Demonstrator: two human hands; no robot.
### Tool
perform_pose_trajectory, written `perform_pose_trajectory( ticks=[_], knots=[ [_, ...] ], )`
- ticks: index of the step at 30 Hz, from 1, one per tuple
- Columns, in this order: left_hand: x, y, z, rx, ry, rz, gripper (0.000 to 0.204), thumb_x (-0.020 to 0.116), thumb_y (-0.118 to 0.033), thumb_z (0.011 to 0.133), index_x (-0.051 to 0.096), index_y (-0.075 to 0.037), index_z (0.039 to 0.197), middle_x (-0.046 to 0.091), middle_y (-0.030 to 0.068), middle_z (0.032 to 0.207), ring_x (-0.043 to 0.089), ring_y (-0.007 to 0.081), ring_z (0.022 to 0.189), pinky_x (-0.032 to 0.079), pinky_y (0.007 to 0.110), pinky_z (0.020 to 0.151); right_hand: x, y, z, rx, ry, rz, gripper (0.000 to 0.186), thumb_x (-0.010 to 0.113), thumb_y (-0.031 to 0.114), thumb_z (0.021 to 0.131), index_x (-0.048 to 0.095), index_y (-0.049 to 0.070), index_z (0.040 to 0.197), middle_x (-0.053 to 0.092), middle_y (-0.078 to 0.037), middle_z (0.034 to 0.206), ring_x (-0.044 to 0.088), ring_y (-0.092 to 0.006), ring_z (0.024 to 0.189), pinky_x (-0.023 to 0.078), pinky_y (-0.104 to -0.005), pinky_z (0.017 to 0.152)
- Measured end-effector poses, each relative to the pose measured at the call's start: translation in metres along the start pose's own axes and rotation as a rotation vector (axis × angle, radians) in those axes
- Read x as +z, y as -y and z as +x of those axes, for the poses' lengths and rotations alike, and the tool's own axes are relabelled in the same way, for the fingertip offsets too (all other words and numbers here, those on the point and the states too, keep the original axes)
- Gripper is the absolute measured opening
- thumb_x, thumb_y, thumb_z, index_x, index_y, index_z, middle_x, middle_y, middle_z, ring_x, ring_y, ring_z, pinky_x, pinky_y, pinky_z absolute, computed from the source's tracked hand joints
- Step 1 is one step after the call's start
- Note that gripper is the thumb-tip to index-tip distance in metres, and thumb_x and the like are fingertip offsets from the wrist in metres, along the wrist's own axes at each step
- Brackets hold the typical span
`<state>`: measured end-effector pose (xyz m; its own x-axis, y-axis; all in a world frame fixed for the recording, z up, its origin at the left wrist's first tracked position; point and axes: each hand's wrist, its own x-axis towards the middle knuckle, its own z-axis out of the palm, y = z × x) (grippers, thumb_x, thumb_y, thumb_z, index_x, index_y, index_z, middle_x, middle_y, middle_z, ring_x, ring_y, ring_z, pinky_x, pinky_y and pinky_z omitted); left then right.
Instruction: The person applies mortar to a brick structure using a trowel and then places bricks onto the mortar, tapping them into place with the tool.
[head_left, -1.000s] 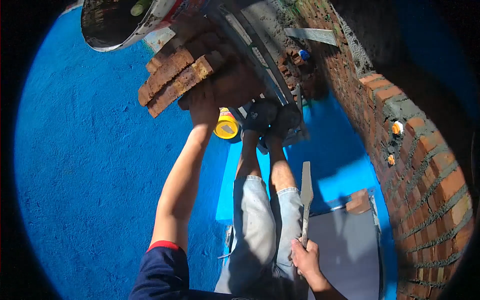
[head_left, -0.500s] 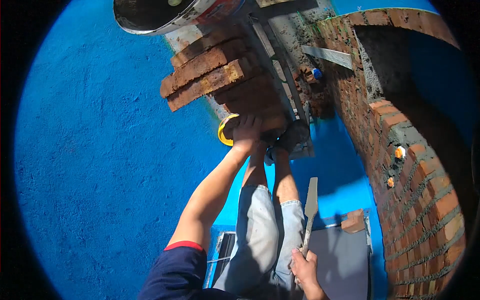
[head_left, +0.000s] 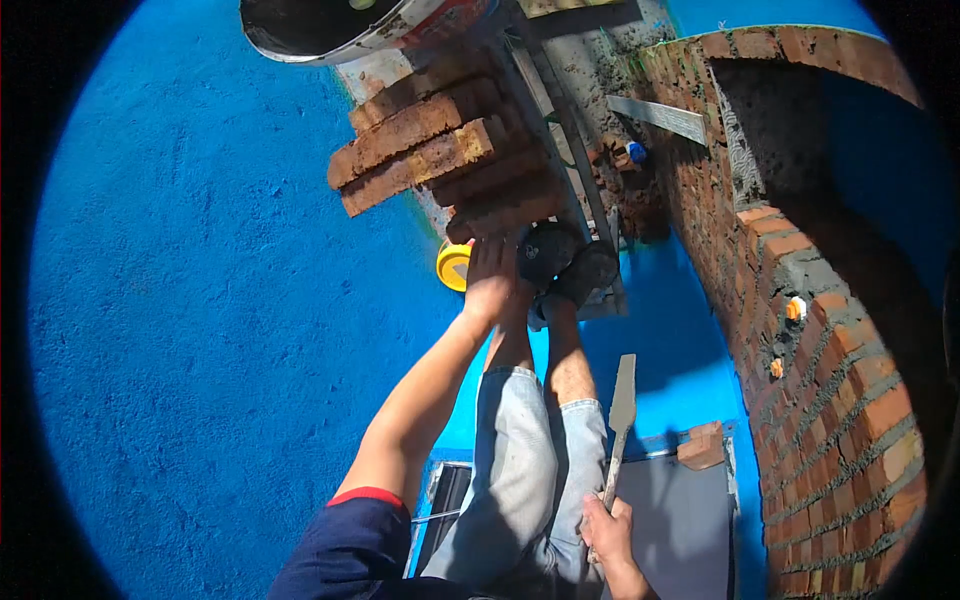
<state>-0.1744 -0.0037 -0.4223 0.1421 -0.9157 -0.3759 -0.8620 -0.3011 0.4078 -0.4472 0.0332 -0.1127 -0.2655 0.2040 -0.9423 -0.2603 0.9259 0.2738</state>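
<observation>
Past my shoes, several red-brown bricks (head_left: 420,135) lie side by side in uneven rows. My left hand (head_left: 492,275) reaches to the nearest brick (head_left: 505,212), its fingers stretched out flat at that brick's near edge and not wrapped round it. Just left of the hand sits a round yellow object (head_left: 453,268), partly hidden by it. Low in the view, beside my right leg, my right hand (head_left: 608,532) is closed round the handle of a trowel (head_left: 622,395). The trowel's long, narrow grey blade points up and away from me.
A mortar-smeared bucket (head_left: 400,30) stands beyond the bricks. Blue wall (head_left: 180,300) fills the left side; a curved brick wall (head_left: 830,420) with mortar joints rises at right. Long narrow strips (head_left: 560,140) run beside the bricks. A brick piece (head_left: 703,446) lies near a grey panel (head_left: 675,520).
The brick under my left hand has moved away from me, against the other bricks. The hand no longer covers it, and my left shoe shows more. My right hand stays on the trowel.
</observation>
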Motion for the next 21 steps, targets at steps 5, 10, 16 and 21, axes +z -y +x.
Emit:
perform_pose_trajectory(
  ticks=[5, 10, 16, 21],
  knots=[
    [-0.02, -0.003, -0.073, -0.195, 0.314, -0.163, 0.023, 0.061, -0.014, 0.078, 0.06, -0.004, 0.098, 0.062, 0.0168, 0.09, 0.06, 0.0348, 0.085, 0.048, 0.043, 0.077, 0.006, 0.007, -0.005, 0.001, 0.007, 0.017, 0.028, 0.065, 0.024, 0.085, 0.055, 0.001, 0.071, 0.051, -0.005, 0.05, 0.044, -0.0119, 0.034, 0.032, -0.0288, 0.033],
    [-0.041, 0.005, -0.089, -0.219, 0.214, -0.137, 0.012, 0.067, -0.008, 0.073, 0.062, -0.004, 0.083, 0.062, 0.0135, 0.094, 0.058, 0.0323, 0.087, 0.048, 0.041, 0.076, 0.008, 0.004, -0.003, -0.054, -0.026, -0.009, 0.028, 0.066, 0.021, 0.085, 0.055, 0.0, 0.072, 0.052, -0.005, 0.052, 0.045, -0.0117, 0.034, 0.032, -0.0284, 0.033],
    [-0.13, 0.021, -0.008, 0.03, -0.345, 0.069, 0.048, 0.073, -0.015, 0.071, 0.056, -0.007, 0.116, 0.049, 0.0171, 0.13, 0.043, 0.0398, 0.124, 0.032, 0.052, 0.105, 0.008, 0.013, -0.006, -0.055, -0.045, -0.033, 0.027, 0.065, 0.02, 0.086, 0.054, 0.0, 0.071, 0.052, -0.005, 0.054, 0.044, -0.0119, 0.034, 0.032, -0.0281, 0.033],
    [-0.182, 0.052, 0.089, -0.029, -0.248, 0.363, 0.113, 0.083, -0.039, 0.058, 0.02, -0.004, 0.145, 0.029, 0.0212, 0.144, 0.021, 0.0395, 0.138, 0.013, 0.056, 0.112, 0.004, 0.008, -0.004, -0.036, -0.005, 0.018, 0.026, 0.065, 0.019, 0.086, 0.054, 0.0, 0.072, 0.051, -0.005, 0.054, 0.044, -0.0122, 0.035, 0.031, -0.0283, 0.033]
  ],
)
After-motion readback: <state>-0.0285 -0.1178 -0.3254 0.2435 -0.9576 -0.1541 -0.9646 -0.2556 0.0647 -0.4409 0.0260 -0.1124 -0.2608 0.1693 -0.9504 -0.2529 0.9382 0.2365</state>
